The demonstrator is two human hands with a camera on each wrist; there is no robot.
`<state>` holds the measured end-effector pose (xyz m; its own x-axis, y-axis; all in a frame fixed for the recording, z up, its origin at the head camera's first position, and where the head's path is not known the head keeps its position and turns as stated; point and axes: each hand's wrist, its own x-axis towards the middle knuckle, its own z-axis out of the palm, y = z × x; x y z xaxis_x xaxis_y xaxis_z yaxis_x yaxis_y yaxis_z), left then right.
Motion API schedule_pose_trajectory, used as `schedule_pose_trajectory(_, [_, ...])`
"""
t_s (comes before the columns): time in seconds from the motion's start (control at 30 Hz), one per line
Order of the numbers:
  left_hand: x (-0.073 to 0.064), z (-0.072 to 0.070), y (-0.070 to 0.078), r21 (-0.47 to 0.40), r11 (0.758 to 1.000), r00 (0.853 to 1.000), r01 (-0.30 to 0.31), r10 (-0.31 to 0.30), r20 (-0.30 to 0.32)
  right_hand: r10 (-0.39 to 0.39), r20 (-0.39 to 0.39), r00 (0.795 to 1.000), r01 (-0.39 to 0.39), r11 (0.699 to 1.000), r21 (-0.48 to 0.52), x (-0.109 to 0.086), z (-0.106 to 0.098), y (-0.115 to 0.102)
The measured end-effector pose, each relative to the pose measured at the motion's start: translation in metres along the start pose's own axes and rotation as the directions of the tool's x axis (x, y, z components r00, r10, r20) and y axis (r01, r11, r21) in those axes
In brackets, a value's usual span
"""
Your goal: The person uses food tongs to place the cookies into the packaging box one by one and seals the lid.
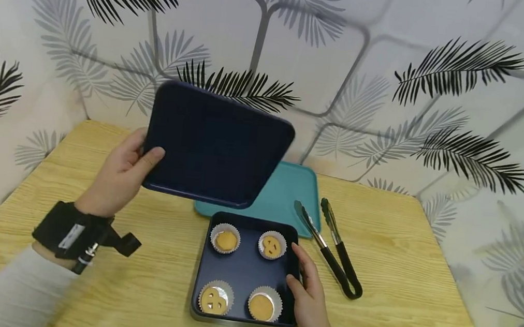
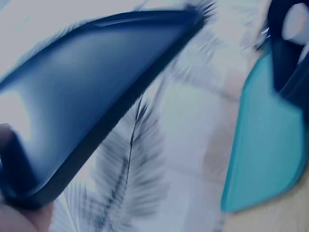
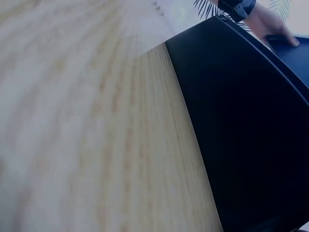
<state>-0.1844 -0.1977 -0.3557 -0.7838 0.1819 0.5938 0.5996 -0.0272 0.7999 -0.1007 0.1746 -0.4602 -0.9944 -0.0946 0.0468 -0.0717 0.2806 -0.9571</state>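
My left hand (image 1: pixel 123 172) grips the left edge of a dark blue lid (image 1: pixel 217 144), its thumb on the face towards me. The lid is raised and tilted above the table, also seen as a blurred dark lid (image 2: pixel 91 82) in the left wrist view. Below it stands a dark blue square box (image 1: pixel 244 271) holding several cookies in white pleated paper cups, one cup (image 1: pixel 225 238) near the far left corner. At the box's right rim, my right hand (image 1: pixel 313 298) holds on with thumb and finger over the edge. The right wrist view shows the box's dark side (image 3: pixel 236 125).
A teal tray (image 1: pixel 294 187) lies behind the box, partly covered by the lid in the head view. Black-handled tongs (image 1: pixel 338 258) lie spread at the right, one tip over the tray. Behind the wooden table (image 1: pixel 403 259) rises a leaf-patterned wall (image 1: pixel 366 89).
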Motion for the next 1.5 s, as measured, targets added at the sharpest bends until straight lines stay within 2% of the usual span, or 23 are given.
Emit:
schedule_pose_trajectory(0.03, [-0.002, 0.011, 0.001, 0.119, 0.987, 0.995, -0.104, 0.104, 0.002, -0.012, -0.001, 1.0, 0.012, 1.0, -0.009, 0.0, -0.001, 0.0])
schedule_pose_trajectory(0.1, [-0.004, 0.03, 0.0, 0.3, 0.905, 0.953, -0.301, 0.3, 0.049, -0.049, -0.022, 0.999, 0.048, 0.998, -0.041, 0.0, -0.002, -0.001])
schedule_pose_trajectory(0.2, [-0.005, 0.052, -0.003, 0.418, 0.736, 0.842, -0.533, 0.51, 0.176, -0.132, -0.101, 0.986, 0.125, 0.99, -0.07, 0.001, -0.006, -0.006])
schedule_pose_trajectory(0.33, [-0.011, 0.075, -0.006, 0.367, 0.559, 0.665, -0.744, 0.678, 0.314, -0.221, -0.148, 0.964, 0.229, 0.972, 0.043, 0.002, -0.023, -0.026])
schedule_pose_trajectory(0.4, [-0.016, 0.082, -0.007, 0.332, 0.478, 0.577, -0.813, 0.733, 0.359, -0.194, -0.066, 0.979, 0.204, 0.951, 0.233, 0.002, -0.036, -0.038])
schedule_pose_trajectory(0.47, [-0.02, 0.087, -0.007, 0.323, 0.409, 0.514, -0.854, 0.76, 0.398, -0.149, 0.095, 0.984, 0.093, 0.894, 0.437, 0.002, -0.05, -0.05])
schedule_pose_trajectory(0.53, [-0.023, 0.091, -0.006, 0.335, 0.352, 0.475, -0.874, 0.765, 0.436, -0.079, 0.275, 0.958, -0.098, 0.812, 0.575, 0.003, -0.062, -0.06])
schedule_pose_trajectory(0.57, [-0.025, 0.092, -0.006, 0.348, 0.331, 0.466, -0.877, 0.761, 0.452, -0.046, 0.342, 0.939, -0.181, 0.777, 0.603, 0.002, -0.066, -0.063])
schedule_pose_trajectory(0.63, [-0.029, 0.093, -0.006, 0.372, 0.316, 0.472, -0.873, 0.743, 0.475, -0.026, 0.432, 0.902, -0.275, 0.736, 0.619, 0.002, -0.07, -0.066])
schedule_pose_trajectory(0.67, [-0.031, 0.094, -0.006, 0.384, 0.327, 0.489, -0.864, 0.728, 0.48, -0.007, 0.447, 0.895, -0.302, 0.727, 0.617, 0.001, -0.07, -0.066])
schedule_pose_trajectory(0.7, [-0.035, 0.095, -0.007, 0.4, 0.355, 0.523, -0.845, 0.705, 0.479, 0.016, 0.436, 0.9, -0.313, 0.72, 0.619, 0.0, -0.069, -0.066])
schedule_pose_trajectory(0.73, [-0.038, 0.097, -0.009, 0.423, 0.403, 0.577, -0.812, 0.668, 0.47, 0.028, 0.405, 0.914, -0.296, 0.73, 0.616, 0.0, -0.066, -0.065])
schedule_pose_trajectory(0.77, [-0.043, 0.099, -0.01, 0.452, 0.472, 0.651, -0.757, 0.611, 0.45, 0.045, 0.362, 0.931, -0.274, 0.742, 0.612, -0.002, -0.063, -0.063])
schedule_pose_trajectory(0.87, [-0.058, 0.108, -0.013, 0.51, 0.73, 0.889, -0.454, 0.332, 0.317, 0.113, 0.217, 0.97, -0.22, 0.789, 0.574, -0.006, -0.051, -0.058])
schedule_pose_trajectory(0.9, [-0.063, 0.111, -0.013, 0.481, 0.823, 0.945, -0.304, 0.195, 0.263, 0.132, 0.175, 0.976, -0.208, 0.806, 0.555, -0.008, -0.047, -0.057])
schedule_pose_trajectory(0.93, [-0.067, 0.114, -0.013, 0.423, 0.894, 0.975, -0.147, 0.06, 0.212, 0.145, 0.142, 0.979, -0.199, 0.82, 0.536, -0.009, -0.043, -0.055])
schedule_pose_trajectory(0.97, [-0.071, 0.118, -0.012, 0.334, 0.942, 0.983, 0.003, -0.064, 0.171, 0.159, 0.114, 0.981, -0.195, 0.831, 0.521, -0.011, -0.039, -0.054])
schedule_pose_trajectory(1.0, [-0.074, 0.12, -0.01, 0.226, 0.965, 0.976, 0.132, -0.167, 0.141, 0.17, 0.095, 0.981, -0.195, 0.839, 0.509, -0.013, -0.035, -0.053])
schedule_pose_trajectory(1.1, [-0.08, 0.124, -0.007, -0.033, 0.934, 0.93, 0.355, -0.349, 0.119, 0.183, 0.055, 0.982, -0.188, 0.869, 0.458, -0.016, -0.027, -0.05])
schedule_pose_trajectory(1.17, [-0.082, 0.126, -0.004, -0.042, 0.92, 0.916, 0.389, -0.381, 0.13, 0.175, 0.021, 0.984, -0.169, 0.906, 0.389, -0.018, -0.023, -0.049])
schedule_pose_trajectory(1.3, [-0.088, 0.132, -0.001, 0.192, 0.899, 0.89, 0.394, -0.425, 0.163, 0.152, -0.003, 0.988, -0.149, 0.971, 0.187, -0.021, -0.019, -0.049])
schedule_pose_trajectory(1.4, [-0.094, 0.135, 0.001, 0.311, 0.851, 0.852, 0.423, -0.49, 0.184, 0.158, 0.018, 0.987, -0.159, 0.985, 0.071, -0.024, -0.016, -0.048])
schedule_pose_trajectory(1.5, [-0.099, 0.136, 0.0, 0.337, 0.82, 0.818, 0.464, -0.542, 0.194, 0.179, 0.056, 0.982, -0.18, 0.984, 0.015, -0.028, -0.013, -0.046])
